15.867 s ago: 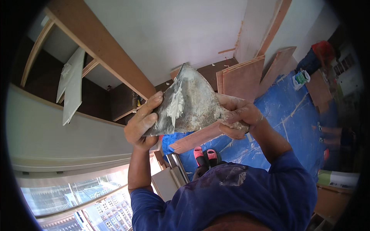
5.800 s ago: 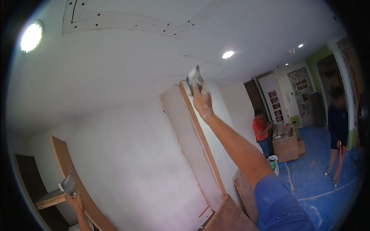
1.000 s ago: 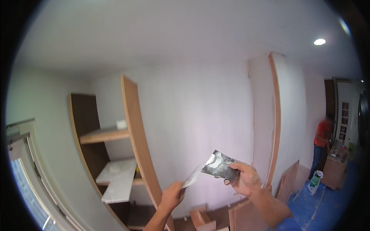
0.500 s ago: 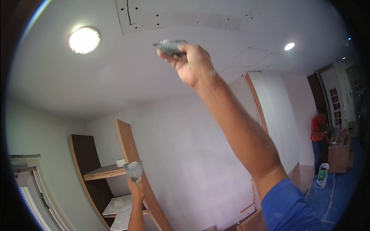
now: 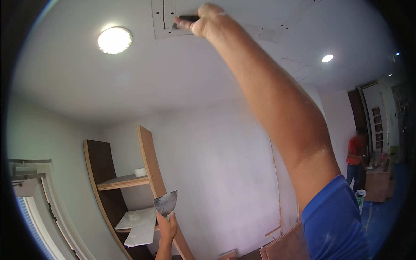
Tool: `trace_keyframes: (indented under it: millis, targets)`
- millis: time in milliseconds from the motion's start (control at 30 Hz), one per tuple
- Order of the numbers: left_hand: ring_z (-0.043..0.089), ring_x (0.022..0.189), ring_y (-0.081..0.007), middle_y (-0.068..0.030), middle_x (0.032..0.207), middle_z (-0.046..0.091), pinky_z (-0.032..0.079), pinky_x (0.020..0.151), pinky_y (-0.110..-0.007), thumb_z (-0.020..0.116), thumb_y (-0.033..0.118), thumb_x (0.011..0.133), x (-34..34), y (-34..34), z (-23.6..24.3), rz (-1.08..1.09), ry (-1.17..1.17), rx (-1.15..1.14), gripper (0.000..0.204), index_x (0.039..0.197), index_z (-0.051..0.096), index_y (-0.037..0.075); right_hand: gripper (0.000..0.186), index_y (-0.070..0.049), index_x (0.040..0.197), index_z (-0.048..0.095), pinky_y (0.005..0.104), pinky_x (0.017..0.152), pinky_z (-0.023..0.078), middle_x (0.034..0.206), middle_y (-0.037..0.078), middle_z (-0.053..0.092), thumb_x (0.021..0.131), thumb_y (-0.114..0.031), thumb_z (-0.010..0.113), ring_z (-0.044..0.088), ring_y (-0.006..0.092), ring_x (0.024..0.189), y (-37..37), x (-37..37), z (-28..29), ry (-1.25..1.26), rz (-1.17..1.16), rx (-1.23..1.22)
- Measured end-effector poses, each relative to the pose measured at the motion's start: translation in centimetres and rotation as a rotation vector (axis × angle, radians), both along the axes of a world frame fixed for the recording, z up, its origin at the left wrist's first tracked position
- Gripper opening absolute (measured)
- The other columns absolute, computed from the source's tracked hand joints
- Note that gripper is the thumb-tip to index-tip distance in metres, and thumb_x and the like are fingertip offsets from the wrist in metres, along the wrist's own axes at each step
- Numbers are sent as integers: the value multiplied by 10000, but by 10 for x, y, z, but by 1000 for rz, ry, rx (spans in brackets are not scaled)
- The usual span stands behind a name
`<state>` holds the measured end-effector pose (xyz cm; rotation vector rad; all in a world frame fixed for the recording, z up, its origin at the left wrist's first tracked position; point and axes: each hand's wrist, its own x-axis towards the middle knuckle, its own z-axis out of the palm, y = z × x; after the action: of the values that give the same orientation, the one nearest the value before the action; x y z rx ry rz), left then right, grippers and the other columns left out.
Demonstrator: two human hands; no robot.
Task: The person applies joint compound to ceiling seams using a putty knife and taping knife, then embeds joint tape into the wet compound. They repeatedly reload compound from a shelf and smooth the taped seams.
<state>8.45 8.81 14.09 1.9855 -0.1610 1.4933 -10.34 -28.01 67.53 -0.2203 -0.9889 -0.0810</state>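
Overhead, my right hand (image 5: pixel 209 19) grips a dark putty knife (image 5: pixel 188 18) by the ceiling, at the edge of a patched strip (image 5: pixel 167 30) with dark dots and a dark line. The hand partly covers the knife, and whether its blade touches the ceiling I cannot tell. Lower down, my left hand (image 5: pixel 167 226) is closed around the handle of a second putty knife (image 5: pixel 166 203). That one has a wide grey, smeared blade turned upward, in front of a wooden shelf unit (image 5: pixel 152 162).
A white roll (image 5: pixel 141 172) sits on the upper shelf, white boards (image 5: pixel 141 234) on the lower one. A round lit lamp (image 5: pixel 115 40) is in the ceiling at left. Far right, a person in a red shirt (image 5: pixel 355 151) stands by a wooden table (image 5: pixel 377 184).
My right hand has moved up with its putty knife, onto the patched strip. My left hand and its knife sit slightly further right and lower in view, and the view has shifted.
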Motion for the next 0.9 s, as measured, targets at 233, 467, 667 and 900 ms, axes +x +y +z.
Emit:
trace_keyframes:
  millis: [233,467,667,900]
  targets:
    - [512,1250,-454,-283,1323,551,368,1103,-483,584,133,1000,-72,-6,-29,56,-50,16,346,1292,583,-52,369,228,1345,311,534,1038,615,1335,387,438,1018,57,315,591,519,1183,21,40,-49,-157,14,-27]
    - [505,1274,-456,-273,1352,559,359,1115,-500,589,111,1001,-100,-24,-42,28,-26,29,352,1329,586,-17,370,231,1331,321,541,1000,629,1319,379,461,1007,52,333,628,512,1115,56,37,-19,-19,60,-55]
    - [530,1255,-468,-273,1364,576,382,1098,-509,596,98,997,-131,-16,-58,184,-81,179,343,1321,592,-14,537,98,1544,189,574,1104,539,1523,374,301,1116,-150,398,505,501,1317,22,-29,2,26,195,-46]
    - [620,554,-319,-204,839,649,512,522,-408,573,166,1011,-114,-22,-60,-203,240,-380,336,1281,566,-33,373,220,1288,429,555,1015,596,1259,331,590,956,52,441,665,472,1101,44,59,-75,-382,-12,-82]
